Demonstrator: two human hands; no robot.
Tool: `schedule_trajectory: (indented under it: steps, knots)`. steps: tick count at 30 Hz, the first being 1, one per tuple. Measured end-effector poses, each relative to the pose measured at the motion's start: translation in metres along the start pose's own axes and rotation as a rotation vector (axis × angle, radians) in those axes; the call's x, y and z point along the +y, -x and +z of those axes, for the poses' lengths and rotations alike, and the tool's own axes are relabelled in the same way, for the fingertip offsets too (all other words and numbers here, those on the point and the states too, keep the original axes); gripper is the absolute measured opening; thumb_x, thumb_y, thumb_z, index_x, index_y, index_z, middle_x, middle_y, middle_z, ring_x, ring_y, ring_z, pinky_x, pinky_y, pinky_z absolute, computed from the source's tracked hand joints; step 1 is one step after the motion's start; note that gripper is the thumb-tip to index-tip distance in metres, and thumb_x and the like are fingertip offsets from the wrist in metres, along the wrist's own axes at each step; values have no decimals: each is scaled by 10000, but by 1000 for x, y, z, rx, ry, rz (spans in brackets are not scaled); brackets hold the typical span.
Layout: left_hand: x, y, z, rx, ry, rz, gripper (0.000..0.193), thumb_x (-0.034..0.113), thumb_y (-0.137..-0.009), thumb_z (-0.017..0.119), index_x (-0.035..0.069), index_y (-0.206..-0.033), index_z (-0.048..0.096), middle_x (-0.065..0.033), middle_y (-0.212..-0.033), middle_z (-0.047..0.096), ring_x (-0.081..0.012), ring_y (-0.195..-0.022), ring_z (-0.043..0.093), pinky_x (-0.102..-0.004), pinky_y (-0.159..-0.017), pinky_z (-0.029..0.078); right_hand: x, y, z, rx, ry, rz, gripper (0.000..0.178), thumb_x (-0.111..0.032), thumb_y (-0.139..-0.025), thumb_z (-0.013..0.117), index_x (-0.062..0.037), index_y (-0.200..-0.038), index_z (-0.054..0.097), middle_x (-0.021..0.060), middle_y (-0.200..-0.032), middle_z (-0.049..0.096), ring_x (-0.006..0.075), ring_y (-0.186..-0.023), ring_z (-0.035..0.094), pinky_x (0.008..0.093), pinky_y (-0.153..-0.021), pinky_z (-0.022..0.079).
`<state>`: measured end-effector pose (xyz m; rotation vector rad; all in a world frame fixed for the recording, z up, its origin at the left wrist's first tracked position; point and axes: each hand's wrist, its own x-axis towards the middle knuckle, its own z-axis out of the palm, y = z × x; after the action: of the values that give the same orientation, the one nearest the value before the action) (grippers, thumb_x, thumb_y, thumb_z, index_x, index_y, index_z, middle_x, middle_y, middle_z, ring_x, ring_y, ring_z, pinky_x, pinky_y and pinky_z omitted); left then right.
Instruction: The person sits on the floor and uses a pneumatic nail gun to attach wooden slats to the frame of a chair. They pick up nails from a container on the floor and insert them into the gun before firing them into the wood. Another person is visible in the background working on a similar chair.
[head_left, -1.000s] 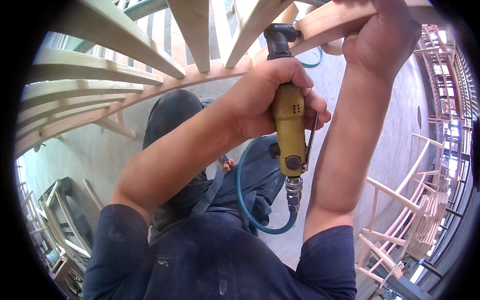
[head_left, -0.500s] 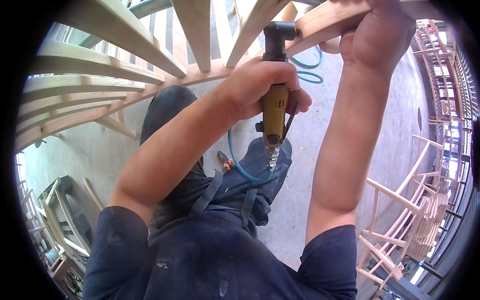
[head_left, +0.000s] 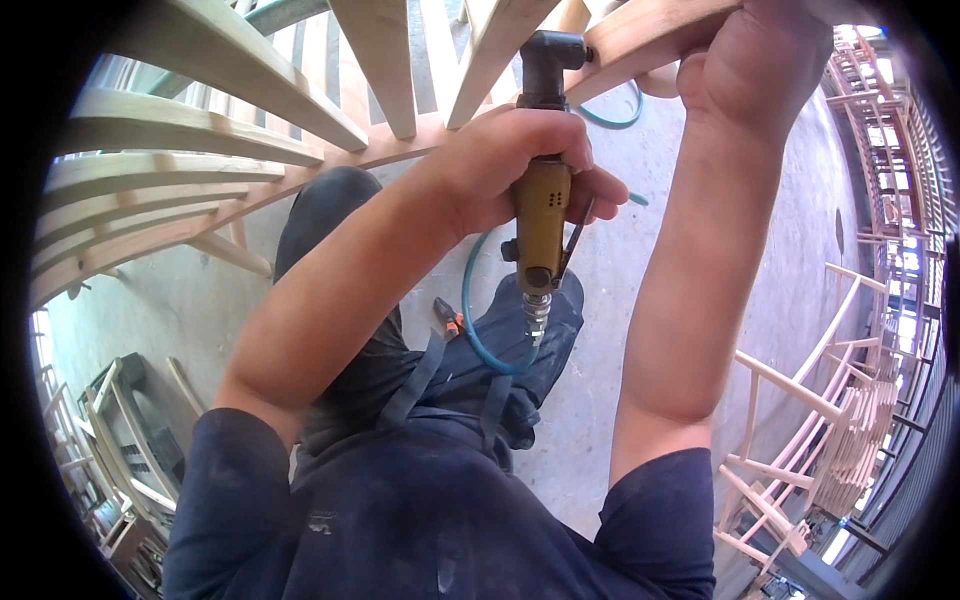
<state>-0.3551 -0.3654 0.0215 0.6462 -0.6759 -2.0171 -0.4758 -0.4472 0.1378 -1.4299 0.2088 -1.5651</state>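
My left hand (head_left: 515, 160) is wrapped round an air-powered angle drill (head_left: 543, 230) with a yellow-brown body, a dark head and a side lever. Some of its fingers show beside the lever. The tool's right-angled head is against or very near a curved wooden rail (head_left: 655, 42); its tip is too small to make out. A teal air hose (head_left: 470, 310) runs from the metal coupling at the tool's lower end. My right hand (head_left: 765, 70) is closed round the rail farther right, its fingertips hidden at the top edge.
Several wooden slats (head_left: 190, 125) fan out at the upper left, joined to the curved rail. Orange-handled pliers (head_left: 450, 318) show by my leg. Wooden frames (head_left: 790, 385) stand at the right, and more wooden parts (head_left: 130, 425) lie at the lower left.
My left hand and the drill have shifted slightly left and up. The hose loop has moved with them. My right hand stays on the rail.
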Motion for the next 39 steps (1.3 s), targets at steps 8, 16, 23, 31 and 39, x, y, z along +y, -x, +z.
schedule_trajectory:
  steps: [8, 16, 23, 31, 39]
  knots:
    - [1, -1, 6, -21, -21, 0, 167, 148, -822, 608, -2, -881, 649, -295, -1014, 745, -370, -886, 740, -460, -837, 598, -11, 9, 11, 77, 90, 46, 92, -92, -810, 620, -2, -790, 621, 101, -705, 599, 217, -659, 597, 348, -671, 514]
    - [-2, -3, 6, -8, -9, -2, 195, 151, -816, 617, -18, -900, 665, -277, -977, 750, -363, -833, 732, -448, -818, 594, -3, -1, -7, -57, 168, -63, 143, -93, -847, 590, -10, -741, 637, 103, -706, 624, 217, -657, 618, 341, -668, 514]
    - [-2, -2, 9, 4, -9, 9, 180, 150, -817, 615, -10, -881, 669, -266, -971, 753, -363, -848, 730, -456, -842, 596, -3, -1, -10, -66, 189, -58, 158, -99, -851, 592, -16, -726, 640, 101, -711, 625, 217, -658, 619, 338, -669, 513]
    - [-4, -3, 7, -2, 4, 1, 187, 162, -823, 618, -11, -868, 672, -261, -965, 754, -352, -849, 730, -449, -838, 592, -1, 0, -7, -25, 183, -75, 138, -107, -841, 602, -13, -750, 646, 104, -720, 630, 219, -653, 624, 343, -670, 519]
    - [-9, -8, -3, -79, -2, 27, 211, 168, -828, 616, -25, -882, 684, -264, -967, 751, -328, -808, 723, -432, -810, 583, -4, -1, -5, -17, 184, -28, 129, -98, -833, 604, -15, -741, 641, 104, -712, 626, 220, -655, 627, 344, -666, 520]
